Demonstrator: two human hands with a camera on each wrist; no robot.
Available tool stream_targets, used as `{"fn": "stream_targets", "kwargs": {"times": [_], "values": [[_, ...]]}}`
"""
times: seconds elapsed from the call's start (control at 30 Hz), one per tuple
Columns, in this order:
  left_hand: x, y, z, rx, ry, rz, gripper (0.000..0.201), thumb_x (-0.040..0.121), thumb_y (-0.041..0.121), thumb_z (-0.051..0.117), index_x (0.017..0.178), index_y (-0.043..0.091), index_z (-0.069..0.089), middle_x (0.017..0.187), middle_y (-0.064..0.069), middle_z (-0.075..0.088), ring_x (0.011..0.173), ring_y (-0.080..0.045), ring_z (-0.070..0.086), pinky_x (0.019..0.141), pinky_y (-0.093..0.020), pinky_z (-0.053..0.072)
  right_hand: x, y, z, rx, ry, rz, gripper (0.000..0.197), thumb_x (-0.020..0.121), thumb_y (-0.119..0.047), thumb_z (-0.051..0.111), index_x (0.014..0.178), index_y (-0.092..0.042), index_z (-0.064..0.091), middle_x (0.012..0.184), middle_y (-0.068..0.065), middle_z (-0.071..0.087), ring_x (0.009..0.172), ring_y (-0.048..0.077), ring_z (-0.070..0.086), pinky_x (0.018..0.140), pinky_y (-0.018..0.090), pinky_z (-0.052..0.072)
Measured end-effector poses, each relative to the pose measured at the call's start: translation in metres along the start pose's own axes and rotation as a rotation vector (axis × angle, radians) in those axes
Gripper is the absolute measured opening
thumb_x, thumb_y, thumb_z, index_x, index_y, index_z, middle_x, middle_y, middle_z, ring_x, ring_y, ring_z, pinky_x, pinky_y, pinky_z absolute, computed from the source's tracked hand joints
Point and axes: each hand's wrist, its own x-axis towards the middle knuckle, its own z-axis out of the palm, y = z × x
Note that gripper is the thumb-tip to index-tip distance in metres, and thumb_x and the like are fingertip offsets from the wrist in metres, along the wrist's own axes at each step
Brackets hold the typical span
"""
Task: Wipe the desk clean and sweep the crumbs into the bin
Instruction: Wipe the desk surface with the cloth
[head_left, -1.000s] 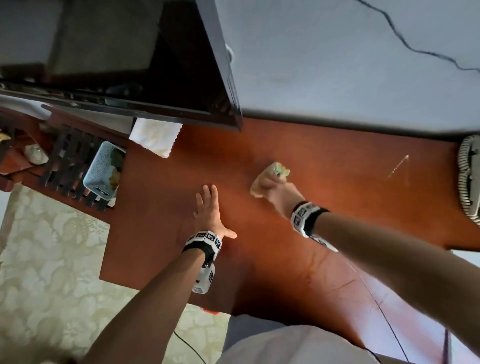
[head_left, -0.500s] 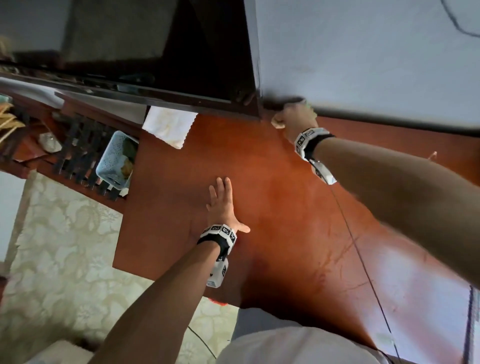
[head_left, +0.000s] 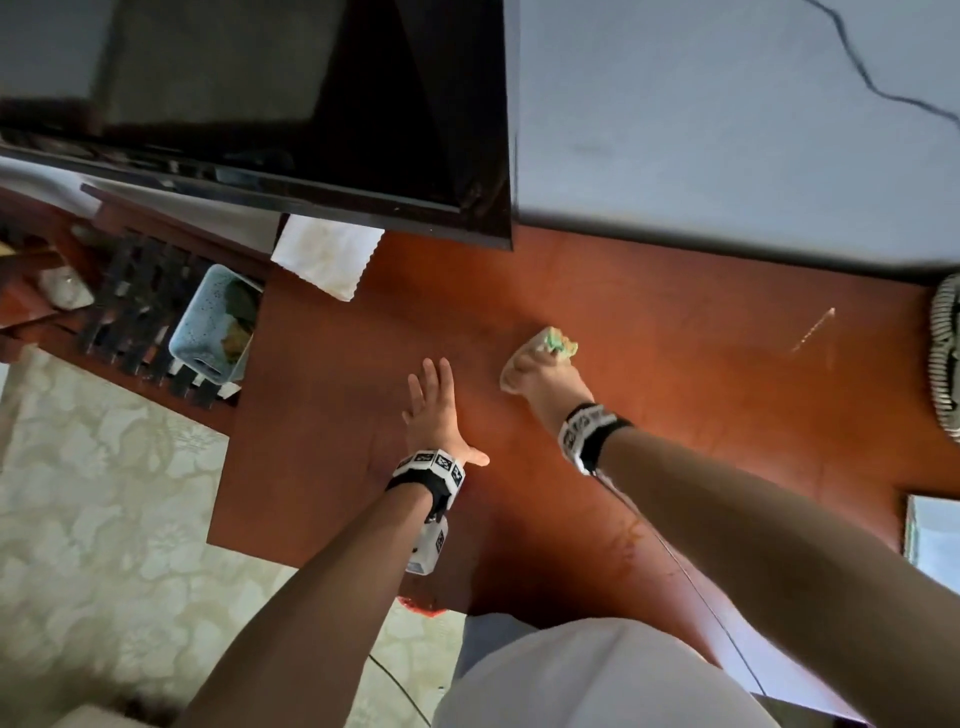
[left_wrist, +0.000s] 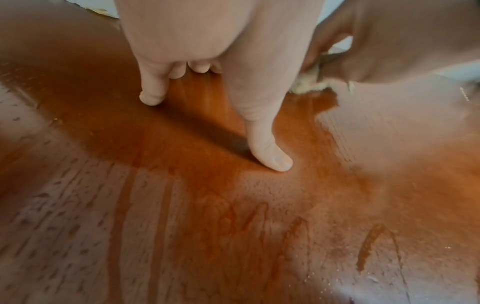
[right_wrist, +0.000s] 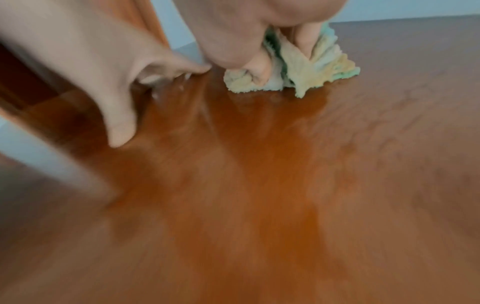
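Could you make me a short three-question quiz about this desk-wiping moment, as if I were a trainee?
1. True or false: the left hand lies flat and open on the desk.
2. What does the right hand hold? A) a sponge brush B) a bunched cloth C) a phone
3. Fill in: the bin with scraps stands beyond the desk's ______ edge, as the person sees it.

Key:
1. True.
2. B, the cloth, pressed on the desk.
3. Left.
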Motion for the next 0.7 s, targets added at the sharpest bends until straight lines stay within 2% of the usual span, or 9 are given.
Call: {"fn": "stream_targets", "kwargs": {"times": [0.07,0.13,0.27,0.33,0.37,0.43,0.5,0.6,0.7], "values": [[0.001,-0.001,0.002,-0.018,0.0,0.007,0.165,0.049,0.045,0.1,0.158,0.025,-0.021,0.166,0.003,-0.026,0.155,-0.029,-0.016,0.12,-0.062,0.021,0.044,0.014,-0.028,-0.01,0.101,0.042,0.021,0.07,0.001,0.062,0.082,-0.014,0.071,0.092,0.008,0.067,0.095,0.032,0.062,0.084,0.037,0.051],[0.002,-0.002,0.005,-0.031,-0.001,0.021,0.164,0.051,0.045,0.099,0.157,0.026,-0.024,0.165,0.004,-0.029,0.154,-0.028,-0.019,0.12,-0.062,0.018,0.09,0.026,-0.064,-0.06,0.091,0.118,0.024,0.068,0.002,0.059,0.084,-0.013,0.068,0.091,0.015,0.063,0.093,0.039,0.063,0.081,0.046,0.052],[0.007,-0.009,0.01,-0.04,0.011,0.022,0.165,0.05,0.046,0.099,0.157,0.029,-0.025,0.164,0.006,-0.031,0.154,-0.028,-0.02,0.119,-0.062,0.017,0.147,0.026,-0.104,-0.09,0.077,0.288,0.03,0.092,0.002,0.048,0.117,-0.004,0.064,0.109,0.024,0.064,0.108,0.045,0.059,0.087,0.051,0.047],[0.008,-0.012,0.011,-0.043,0.006,0.022,0.166,0.049,0.046,0.099,0.156,0.03,-0.026,0.164,0.006,-0.032,0.154,-0.027,-0.02,0.12,-0.062,0.018,0.145,0.024,-0.099,-0.102,0.062,0.271,0.035,0.086,0.007,0.047,0.108,-0.016,0.064,0.104,0.021,0.064,0.106,0.042,0.059,0.086,0.052,0.05],[0.007,-0.012,0.012,-0.047,0.005,0.019,0.166,0.05,0.046,0.099,0.156,0.03,-0.027,0.164,0.006,-0.032,0.154,-0.027,-0.02,0.12,-0.062,0.018,0.136,0.024,-0.088,-0.122,0.056,0.233,0.039,0.076,0.01,0.051,0.094,-0.024,0.059,0.097,0.017,0.063,0.102,0.04,0.058,0.084,0.053,0.05],[0.004,-0.01,0.009,-0.04,-0.004,0.016,0.166,0.05,0.046,0.099,0.156,0.03,-0.027,0.164,0.006,-0.032,0.154,-0.027,-0.02,0.121,-0.062,0.017,0.099,0.021,-0.053,-0.232,0.002,0.137,0.04,0.059,0.012,0.059,0.082,-0.02,0.059,0.09,0.01,0.059,0.098,0.037,0.055,0.083,0.054,0.049],[0.003,-0.008,0.005,-0.033,-0.014,0.007,0.165,0.05,0.047,0.099,0.157,0.029,-0.026,0.165,0.005,-0.031,0.154,-0.028,-0.019,0.122,-0.062,0.018,0.038,0.013,-0.011,-0.17,0.003,0.018,0.039,0.059,0.01,0.066,0.086,-0.019,0.067,0.092,0.007,0.062,0.099,0.036,0.057,0.083,0.051,0.052],[0.0,-0.005,-0.001,-0.011,-0.022,0.007,0.165,0.05,0.049,0.099,0.157,0.025,-0.024,0.165,0.003,-0.029,0.154,-0.029,-0.019,0.122,-0.06,0.02,-0.059,-0.01,0.033,-0.076,-0.019,-0.113,0.03,0.067,0.003,0.07,0.089,-0.017,0.07,0.092,0.005,0.064,0.097,0.033,0.062,0.066,0.046,0.057],[0.0,-0.004,-0.002,-0.009,-0.041,0.008,0.165,0.049,0.048,0.099,0.157,0.025,-0.024,0.165,0.004,-0.029,0.154,-0.029,-0.019,0.122,-0.061,0.02,-0.082,-0.002,0.041,-0.086,-0.001,-0.185,0.027,0.067,-0.001,0.076,0.086,-0.02,0.071,0.088,-0.001,0.063,0.09,0.027,0.064,0.055,0.039,0.056]]}}
